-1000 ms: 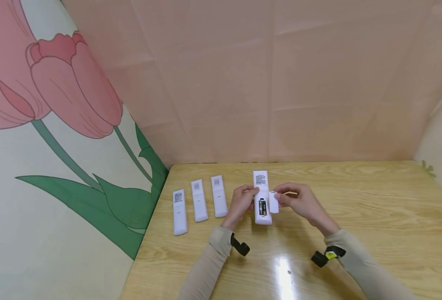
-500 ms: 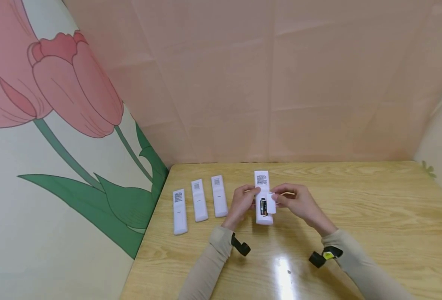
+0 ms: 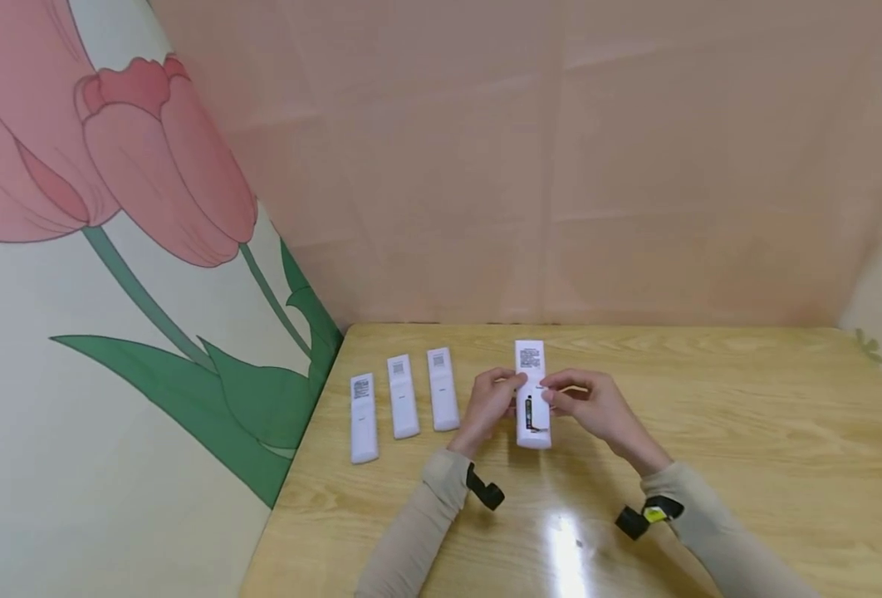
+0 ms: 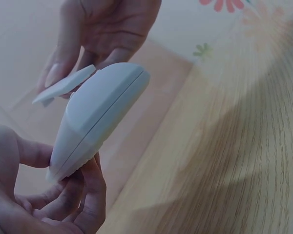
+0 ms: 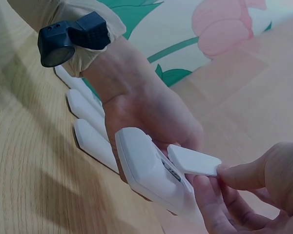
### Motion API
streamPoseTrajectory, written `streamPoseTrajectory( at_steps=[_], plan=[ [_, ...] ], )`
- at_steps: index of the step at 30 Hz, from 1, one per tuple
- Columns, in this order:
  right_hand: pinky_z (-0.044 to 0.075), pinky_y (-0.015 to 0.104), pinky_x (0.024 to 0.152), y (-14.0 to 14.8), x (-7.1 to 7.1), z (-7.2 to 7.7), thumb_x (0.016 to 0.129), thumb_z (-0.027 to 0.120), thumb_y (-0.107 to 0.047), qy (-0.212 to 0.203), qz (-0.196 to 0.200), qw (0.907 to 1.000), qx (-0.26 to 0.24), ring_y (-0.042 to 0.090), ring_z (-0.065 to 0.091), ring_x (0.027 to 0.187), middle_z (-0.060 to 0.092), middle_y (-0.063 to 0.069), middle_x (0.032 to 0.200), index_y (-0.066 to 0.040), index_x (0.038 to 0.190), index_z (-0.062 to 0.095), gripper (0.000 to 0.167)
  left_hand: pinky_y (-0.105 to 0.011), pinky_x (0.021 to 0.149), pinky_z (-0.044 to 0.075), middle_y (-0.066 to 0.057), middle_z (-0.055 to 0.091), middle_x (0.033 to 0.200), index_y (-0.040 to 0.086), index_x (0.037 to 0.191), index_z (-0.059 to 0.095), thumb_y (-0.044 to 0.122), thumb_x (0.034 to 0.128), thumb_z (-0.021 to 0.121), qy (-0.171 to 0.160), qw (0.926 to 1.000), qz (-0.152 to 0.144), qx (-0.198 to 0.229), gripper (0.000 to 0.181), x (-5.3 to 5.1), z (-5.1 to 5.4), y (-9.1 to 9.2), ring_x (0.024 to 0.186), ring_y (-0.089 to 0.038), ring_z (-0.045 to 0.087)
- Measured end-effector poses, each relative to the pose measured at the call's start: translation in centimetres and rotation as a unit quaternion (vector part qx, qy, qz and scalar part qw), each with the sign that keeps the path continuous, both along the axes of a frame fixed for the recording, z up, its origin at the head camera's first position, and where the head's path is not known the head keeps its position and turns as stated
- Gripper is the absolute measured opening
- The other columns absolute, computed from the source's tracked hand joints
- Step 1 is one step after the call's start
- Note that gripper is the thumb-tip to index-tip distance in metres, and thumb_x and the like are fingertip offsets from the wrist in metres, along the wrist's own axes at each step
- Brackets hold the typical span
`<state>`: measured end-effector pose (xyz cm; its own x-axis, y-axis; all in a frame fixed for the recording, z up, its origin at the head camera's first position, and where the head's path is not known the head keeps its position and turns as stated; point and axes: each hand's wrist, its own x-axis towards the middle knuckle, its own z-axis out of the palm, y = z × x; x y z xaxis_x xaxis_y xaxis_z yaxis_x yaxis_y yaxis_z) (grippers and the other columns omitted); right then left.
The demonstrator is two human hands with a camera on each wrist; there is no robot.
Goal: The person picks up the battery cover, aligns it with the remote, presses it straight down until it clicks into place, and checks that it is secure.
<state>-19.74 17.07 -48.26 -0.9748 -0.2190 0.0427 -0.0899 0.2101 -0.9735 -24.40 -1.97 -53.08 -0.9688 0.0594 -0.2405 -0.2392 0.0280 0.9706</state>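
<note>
My left hand (image 3: 489,404) grips a white remote control (image 3: 531,363) by its left side, back face up and lifted off the table. Between thumb and fingertips, my right hand (image 3: 587,399) pinches the white battery cover (image 5: 193,160). The cover lies tilted over the right part of the open battery compartment, and a strip of dark battery (image 3: 529,413) still shows at the left. In the left wrist view the remote's rounded end (image 4: 105,100) faces the camera, with the cover raised at an angle above it. Whether the cover touches the compartment edge, I cannot tell.
Three more white remotes lie back up in a row on the left of the wooden table (image 3: 710,415): one at the left (image 3: 364,419), a middle one (image 3: 404,399) and a right one (image 3: 443,390). A tulip-patterned wall (image 3: 157,249) borders the table's left side.
My right hand has moved the battery cover leftward, from beside the remote to over its battery compartment, hiding more of the batteries. My left hand keeps its grip on the remote.
</note>
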Motion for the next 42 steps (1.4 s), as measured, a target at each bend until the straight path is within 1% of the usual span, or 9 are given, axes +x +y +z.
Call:
streamPoseTrajectory(
  at_steps=[6, 8, 12, 15, 19, 24, 26, 33, 42],
  plan=[
    [0.066, 0.035, 0.083, -0.2, 0.1, -0.3, 0.101, 0.074, -0.008, -0.003, -0.001, 1.0000, -0.006, 0.030, 0.077, 0.102, 0.070, 0.031, 0.125, 0.008, 0.122, 0.073, 0.026, -0.047, 0.082, 0.063, -0.004, 0.078, 0.095, 0.009, 0.115, 0.076, 0.035, 0.0990, 0.074, 0.001, 1.0000, 0.000, -0.005, 0.030, -0.1, 0.0, 0.2, 0.085, -0.024, 0.075],
    [0.066, 0.035, 0.083, -0.3, 0.1, -0.4, 0.101, 0.073, -0.007, -0.005, -0.002, 1.0000, -0.008, 0.032, 0.077, 0.103, 0.070, 0.031, 0.126, 0.008, 0.122, 0.073, 0.026, -0.046, 0.080, 0.063, -0.004, 0.078, 0.095, 0.009, 0.114, 0.077, 0.035, 0.0989, 0.074, 0.003, 1.0000, -0.002, -0.005, 0.030, -0.1, -0.1, 0.2, 0.085, -0.022, 0.075],
    [0.066, 0.033, 0.082, -0.5, 0.2, -0.7, 0.101, 0.073, -0.006, -0.007, -0.003, 0.9999, -0.010, 0.034, 0.076, 0.103, 0.070, 0.030, 0.126, 0.007, 0.121, 0.073, 0.024, -0.034, 0.070, 0.060, -0.005, 0.078, 0.096, 0.008, 0.114, 0.077, 0.034, 0.0991, 0.074, 0.004, 1.0000, -0.003, -0.002, 0.030, 0.0, -0.3, 0.2, 0.081, -0.017, 0.074],
    [0.066, 0.036, 0.084, -0.5, 0.2, -0.9, 0.101, 0.073, -0.007, -0.009, 0.000, 0.9999, -0.011, 0.034, 0.076, 0.104, 0.070, 0.030, 0.126, 0.008, 0.122, 0.073, 0.025, -0.030, 0.065, 0.058, -0.006, 0.077, 0.096, 0.008, 0.114, 0.076, 0.033, 0.0993, 0.074, 0.004, 1.0000, -0.002, -0.003, 0.029, 0.1, -0.3, 0.2, 0.077, -0.015, 0.073],
    [0.066, 0.040, 0.086, -0.7, 0.1, -1.1, 0.102, 0.073, -0.007, -0.011, 0.004, 0.9999, -0.009, 0.034, 0.076, 0.106, 0.069, 0.031, 0.127, 0.007, 0.122, 0.073, 0.025, -0.029, 0.065, 0.059, -0.007, 0.077, 0.097, 0.007, 0.114, 0.076, 0.032, 0.0995, 0.073, 0.002, 1.0000, 0.000, -0.002, 0.029, 0.2, -0.2, 0.2, 0.076, -0.014, 0.072],
    [0.066, 0.042, 0.085, -0.7, 0.1, -1.3, 0.102, 0.072, -0.009, -0.007, 0.001, 1.0000, -0.003, 0.034, 0.076, 0.105, 0.071, 0.029, 0.126, 0.006, 0.121, 0.074, 0.024, -0.030, 0.066, 0.059, -0.006, 0.076, 0.098, 0.007, 0.115, 0.076, 0.032, 0.0998, 0.073, 0.004, 1.0000, -0.001, -0.003, 0.030, 0.1, -0.2, 0.3, 0.077, -0.014, 0.073],
    [0.066, 0.040, 0.084, -0.7, 0.1, -1.3, 0.102, 0.072, -0.009, -0.005, -0.002, 1.0000, 0.000, 0.033, 0.076, 0.105, 0.071, 0.029, 0.125, 0.006, 0.121, 0.074, 0.023, -0.031, 0.066, 0.059, -0.006, 0.076, 0.099, 0.007, 0.115, 0.076, 0.032, 0.1001, 0.072, 0.004, 1.0000, -0.002, -0.003, 0.029, 0.1, -0.1, 0.3, 0.078, -0.015, 0.073],
    [0.064, 0.027, 0.078, -0.8, 0.2, -1.2, 0.103, 0.072, -0.011, -0.001, -0.007, 0.9998, 0.017, 0.030, 0.075, 0.100, 0.073, 0.026, 0.124, 0.003, 0.121, 0.075, 0.023, -0.032, 0.068, 0.059, -0.004, 0.076, 0.100, 0.011, 0.113, 0.077, 0.033, 0.1011, 0.072, -0.004, 1.0000, -0.002, -0.007, 0.026, 0.1, 0.3, 0.2, 0.080, -0.016, 0.074],
    [0.063, 0.026, 0.076, -1.0, 0.3, -0.9, 0.102, 0.073, -0.011, 0.002, -0.017, 0.9988, 0.045, 0.025, 0.071, 0.096, 0.074, 0.024, 0.122, 0.002, 0.119, 0.076, 0.021, -0.029, 0.067, 0.059, -0.005, 0.076, 0.100, 0.009, 0.115, 0.077, 0.033, 0.1009, 0.072, 0.001, 1.0000, -0.001, -0.006, 0.028, 0.3, 0.4, 0.2, 0.081, -0.017, 0.074]
  ],
)
